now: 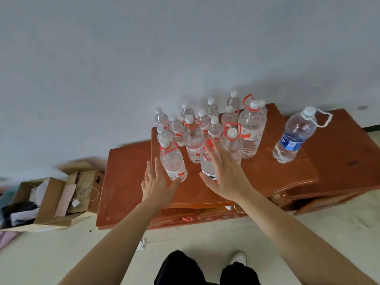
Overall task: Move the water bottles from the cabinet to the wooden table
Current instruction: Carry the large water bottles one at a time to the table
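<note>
Your left hand (156,183) is spread just beside the front-left bottle (173,163); your right hand (225,171), also spread, hides part of another. Neither grips anything. The water bottles (251,128) stand crowded on the reddish wooden top (267,171). Risk: a sweeping grab could topple close neighbours, domino fashion.

The right hand (224,171) covers much of the front bottle (207,166); contact cannot be confirmed. Contact between the left hand (156,182) and the left bottle (173,163) is likewise unclear. The rear bottles (211,109) are partly hidden by those in front. Label print is unreadable. The cardboard box (49,194) is blurred, its contents indistinct. The forearms (115,233) are cut off at the bottom edge.
</note>
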Motion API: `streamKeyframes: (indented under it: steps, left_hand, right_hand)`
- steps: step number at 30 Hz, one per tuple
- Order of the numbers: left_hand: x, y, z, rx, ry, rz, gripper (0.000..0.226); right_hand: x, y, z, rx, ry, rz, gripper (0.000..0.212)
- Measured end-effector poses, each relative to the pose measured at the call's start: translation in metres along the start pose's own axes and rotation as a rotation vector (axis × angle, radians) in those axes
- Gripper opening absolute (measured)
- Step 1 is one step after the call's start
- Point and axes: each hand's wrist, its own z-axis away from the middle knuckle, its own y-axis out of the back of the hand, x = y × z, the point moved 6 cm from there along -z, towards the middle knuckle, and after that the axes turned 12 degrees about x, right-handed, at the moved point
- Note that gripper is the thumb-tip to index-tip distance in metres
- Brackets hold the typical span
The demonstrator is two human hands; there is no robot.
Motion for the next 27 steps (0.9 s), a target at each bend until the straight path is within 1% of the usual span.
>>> streamKeyframes:
  steps: [4,6,9,12,13,14,15,16,17,18,20,22,25,27]
  left_hand:
    - [-0.041,-0.013,-0.033,-0.083,0.09,-0.008,0.108]
    - [-0.061,-0.02,-0.048,-0.127,0.12,-0.015,0.107]
    - [-0.086,-0.03,-0.073,-0.204,0.092,-0.046,0.11]
    - [-0.108,-0.04,-0.101,-0.281,0.008,-0.07,0.114]
    - [-0.114,-0.043,-0.108,-0.297,-0.021,-0.064,0.114]
    - [-0.119,-0.046,-0.116,-0.309,-0.049,-0.053,0.114]
    - [-0.125,-0.05,-0.125,-0.327,-0.074,-0.041,0.115]
    - [-0.131,-0.054,-0.132,-0.341,-0.106,-0.04,0.115]
    - [-0.132,-0.055,-0.137,-0.346,-0.146,-0.051,0.115]
    - [-0.136,-0.059,-0.141,-0.366,-0.184,-0.067,0.116]
    - [-0.143,-0.067,-0.149,-0.405,-0.246,-0.078,0.116]
    - [-0.142,-0.08,-0.154,-0.471,-0.306,-0.067,0.116]
    - [-0.126,-0.094,-0.153,-0.554,-0.387,-0.036,0.121]
    - [-0.111,-0.102,-0.154,-0.597,-0.447,0.015,0.127]
  right_hand:
    - [-0.031,-0.039,-0.027,-0.033,0.094,-0.116,0.084]
    - [-0.044,-0.055,-0.046,-0.077,0.086,-0.139,0.086]
    - [-0.057,-0.078,-0.077,-0.068,-0.029,-0.146,0.092]
    - [-0.058,-0.113,-0.106,-0.078,-0.258,-0.191,0.104]
    - [-0.056,-0.126,-0.111,-0.09,-0.34,-0.246,0.102]
    - [-0.054,-0.137,-0.114,-0.086,-0.407,-0.317,0.091]
    - [-0.051,-0.15,-0.114,-0.068,-0.466,-0.365,0.072]
    - [-0.047,-0.16,-0.112,-0.037,-0.514,-0.358,0.053]
    - [-0.044,-0.162,-0.11,0.011,-0.544,-0.332,0.041]
    - [-0.042,-0.165,-0.107,0.04,-0.573,-0.305,0.036]
    - [-0.04,-0.169,-0.102,0.072,-0.623,-0.289,0.031]
    - [-0.037,-0.169,-0.093,0.106,-0.673,-0.278,0.033]
    - [-0.036,-0.153,-0.078,0.219,-0.694,-0.286,0.036]
    - [-0.033,-0.144,-0.064,0.301,-0.749,-0.288,0.032]
